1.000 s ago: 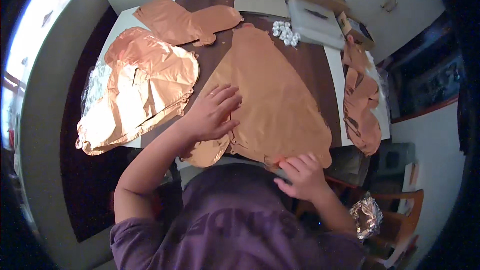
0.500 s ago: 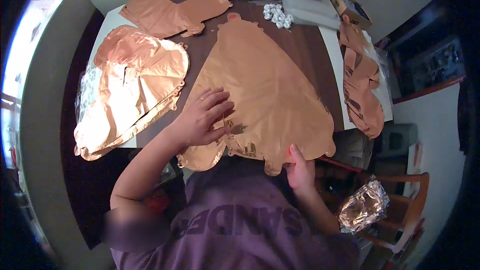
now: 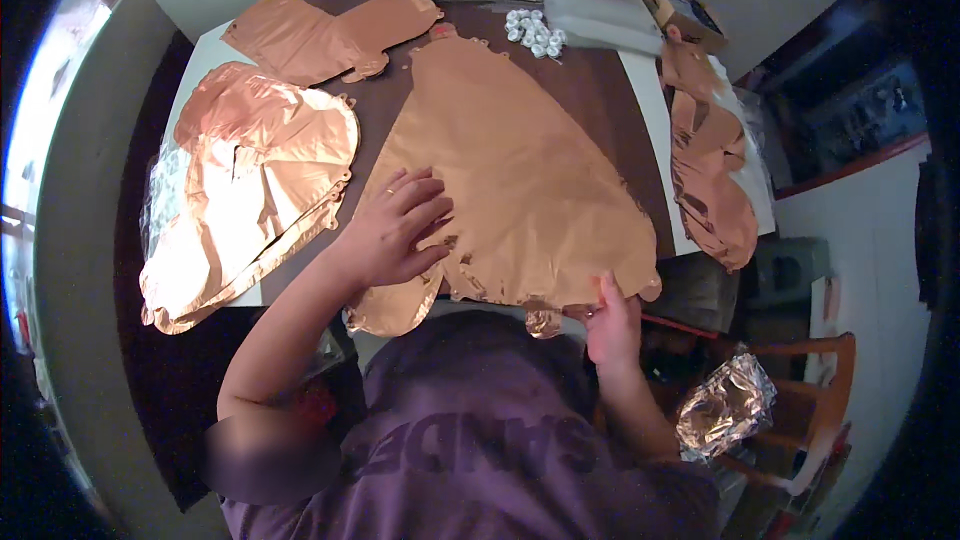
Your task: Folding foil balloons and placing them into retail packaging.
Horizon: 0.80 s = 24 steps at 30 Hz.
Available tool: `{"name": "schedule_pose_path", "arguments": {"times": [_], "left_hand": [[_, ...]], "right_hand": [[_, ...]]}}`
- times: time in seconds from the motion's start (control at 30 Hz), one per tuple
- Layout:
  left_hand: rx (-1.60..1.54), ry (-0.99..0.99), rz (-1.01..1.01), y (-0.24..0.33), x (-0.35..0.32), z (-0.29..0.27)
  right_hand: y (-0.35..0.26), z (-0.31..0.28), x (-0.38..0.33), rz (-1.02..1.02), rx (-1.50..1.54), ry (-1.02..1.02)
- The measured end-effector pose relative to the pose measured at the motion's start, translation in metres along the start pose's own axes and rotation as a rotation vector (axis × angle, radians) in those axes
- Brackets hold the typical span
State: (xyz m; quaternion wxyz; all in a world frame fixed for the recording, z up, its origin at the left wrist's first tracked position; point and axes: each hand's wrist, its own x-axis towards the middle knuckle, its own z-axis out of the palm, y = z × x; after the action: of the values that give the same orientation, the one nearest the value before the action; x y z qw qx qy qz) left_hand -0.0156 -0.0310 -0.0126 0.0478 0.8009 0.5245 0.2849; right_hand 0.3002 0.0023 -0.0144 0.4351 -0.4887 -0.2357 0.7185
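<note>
dark brown surface (image 3: 590, 110) carries a limp, light, crinkly copper foil balloon (image 3: 510, 190); left hand (image 3: 395, 230) presses flat, fingers spread, while right hand (image 3: 612, 325) fingers pinch its near edge, the safest hold.

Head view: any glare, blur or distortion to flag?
Head view: strong fisheye, table edges bow and corners go black; bright blown-out strip at the left rim; sheen on the crumpled foil balloon at left, while the flat foil balloon under the left hand and right hand looks matte; a blurred patch covers the left elbow.
</note>
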Motion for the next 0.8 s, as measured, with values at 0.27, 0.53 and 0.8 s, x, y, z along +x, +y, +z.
{"name": "schedule_pose_path", "arguments": {"times": [0.27, 0.53, 0.8], "left_hand": [[-0.093, -0.020, -0.045, -0.005, 0.000, 0.001], [0.029, -0.073, -0.038, 0.001, 0.005, -0.005], [-0.037, -0.014, -0.015, 0.005, 0.034, 0.016]], "right_hand": [[0.021, -0.025, 0.026, -0.334, -0.258, 0.035], [0.011, -0.014, 0.017, -0.263, -0.287, 0.002], [0.020, -0.020, 0.024, -0.384, -0.249, -0.013]]}}
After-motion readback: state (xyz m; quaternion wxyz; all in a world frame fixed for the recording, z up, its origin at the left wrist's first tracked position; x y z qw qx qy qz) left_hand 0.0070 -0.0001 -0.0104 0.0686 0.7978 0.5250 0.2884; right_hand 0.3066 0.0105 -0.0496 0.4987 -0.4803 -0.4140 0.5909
